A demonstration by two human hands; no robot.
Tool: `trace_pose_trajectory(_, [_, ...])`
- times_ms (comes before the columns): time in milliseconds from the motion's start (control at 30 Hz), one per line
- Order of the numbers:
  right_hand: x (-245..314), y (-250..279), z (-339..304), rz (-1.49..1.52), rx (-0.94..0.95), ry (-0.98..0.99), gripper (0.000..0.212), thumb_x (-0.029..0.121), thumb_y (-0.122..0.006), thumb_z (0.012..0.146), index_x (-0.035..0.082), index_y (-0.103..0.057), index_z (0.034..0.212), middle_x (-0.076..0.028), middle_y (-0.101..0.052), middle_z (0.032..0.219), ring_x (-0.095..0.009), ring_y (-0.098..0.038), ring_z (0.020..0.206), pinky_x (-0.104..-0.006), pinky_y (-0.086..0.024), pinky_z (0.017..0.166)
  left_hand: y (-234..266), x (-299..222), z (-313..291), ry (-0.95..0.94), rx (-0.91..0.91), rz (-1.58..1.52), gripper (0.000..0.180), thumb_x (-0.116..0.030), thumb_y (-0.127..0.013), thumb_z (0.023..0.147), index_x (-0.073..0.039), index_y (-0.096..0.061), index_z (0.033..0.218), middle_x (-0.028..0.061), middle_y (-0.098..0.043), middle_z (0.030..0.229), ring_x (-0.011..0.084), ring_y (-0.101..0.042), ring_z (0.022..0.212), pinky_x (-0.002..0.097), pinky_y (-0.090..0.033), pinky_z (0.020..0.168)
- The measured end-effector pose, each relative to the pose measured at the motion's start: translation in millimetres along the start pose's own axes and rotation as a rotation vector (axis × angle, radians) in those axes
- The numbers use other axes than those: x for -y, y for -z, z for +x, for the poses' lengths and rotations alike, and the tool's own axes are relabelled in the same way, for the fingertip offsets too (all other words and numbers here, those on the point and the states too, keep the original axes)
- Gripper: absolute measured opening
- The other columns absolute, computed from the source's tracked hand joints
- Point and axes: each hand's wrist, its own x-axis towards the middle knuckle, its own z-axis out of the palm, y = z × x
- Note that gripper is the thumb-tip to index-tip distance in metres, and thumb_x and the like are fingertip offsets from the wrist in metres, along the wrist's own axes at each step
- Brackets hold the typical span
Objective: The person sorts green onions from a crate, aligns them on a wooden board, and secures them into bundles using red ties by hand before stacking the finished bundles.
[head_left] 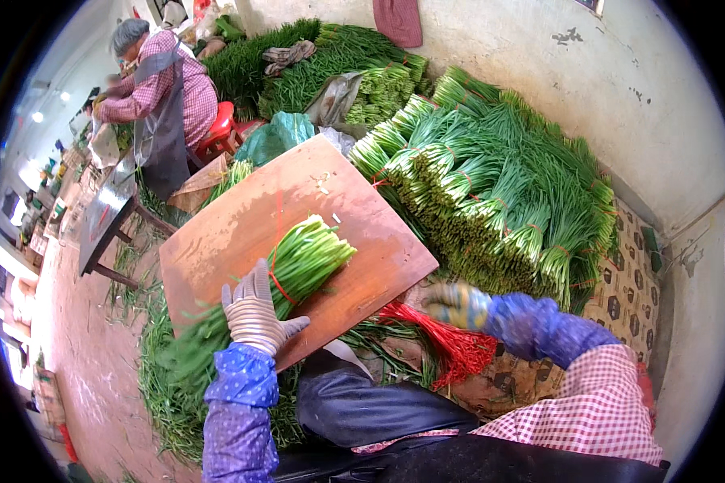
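Note:
A bundle of green chives (306, 258) lies across the wooden board (362, 217), its pale cut ends toward the upper right and its leaves hanging over the left edge. A red tie (275, 278) goes round it, with a thin strand stretching up over the board. My left hand (254, 310), in a striped glove, rests on the leafy part beside the tie, fingers stretched and thumb apart. My right hand (457, 307), in a grey and yellow glove, is off the board's right corner, just above a bunch of red ties (451, 346). Motion blurs its fingers.
A large heap of tied chive bundles (499, 185) stands against the wall at right. More chives (330, 64) lie at the back. A person (165, 97) sits on a red stool (220, 129) at the upper left, near a dark low table (105, 217). Loose leaves litter the floor.

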Motion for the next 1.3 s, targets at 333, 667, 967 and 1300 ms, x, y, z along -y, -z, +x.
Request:
trace_pose_trajectory(333, [-1,-18,177,0.984,-0.307,-0.135,0.035,0.032,-0.059,0.089,0.011,-0.054,0.117,-0.001,-0.058,0.103,-0.013,-0.056,0.092,-0.0299,-0.046,0.080,-5,-23,46,0.073,-0.042,-0.166,0.091,-0.045,-0.087,0.042,-0.004,-0.047,0.111,0.0175,-0.058,0.105,0.0366,-0.053,0.101,0.0461,-0.039,0.091])
trace_pose_trajectory(667, [45,4,169,0.145,-0.018,0.047,0.024,0.016,-0.068,0.079,0.008,-0.063,0.102,-0.011,-0.067,0.086,-0.019,-0.064,0.078,-0.0321,-0.052,0.068,-8,-45,19,0.062,-0.119,-0.085,0.128,-0.043,-0.087,0.042,-0.004,-0.016,0.141,0.0208,-0.048,0.121,0.0359,-0.047,0.112,0.0455,-0.036,0.095])
trace_pose_trajectory(967, [-5,72,153,-0.455,-0.021,0.104,0.017,0.023,-0.058,0.081,0.008,-0.063,0.088,-0.010,-0.063,0.081,-0.027,-0.060,0.072,-0.0370,-0.049,0.065,4,-41,27,-0.040,-0.018,0.277,0.113,-0.052,-0.083,0.046,-0.007,-0.033,0.136,0.0188,-0.042,0.134,0.0342,-0.040,0.124,0.0456,-0.030,0.104])
trace_pose_trajectory(1300, [-11,318,84,-0.180,-0.843,-0.291,0.033,0.035,-0.057,0.085,0.003,-0.066,0.087,-0.007,-0.062,0.073,-0.014,-0.056,0.060,-0.0272,-0.045,0.053,-13,-44,16,-0.038,-0.025,0.025,0.105,-0.044,-0.083,0.049,-0.002,-0.034,0.131,0.0151,-0.048,0.123,0.0280,-0.049,0.112,0.0424,-0.037,0.095])
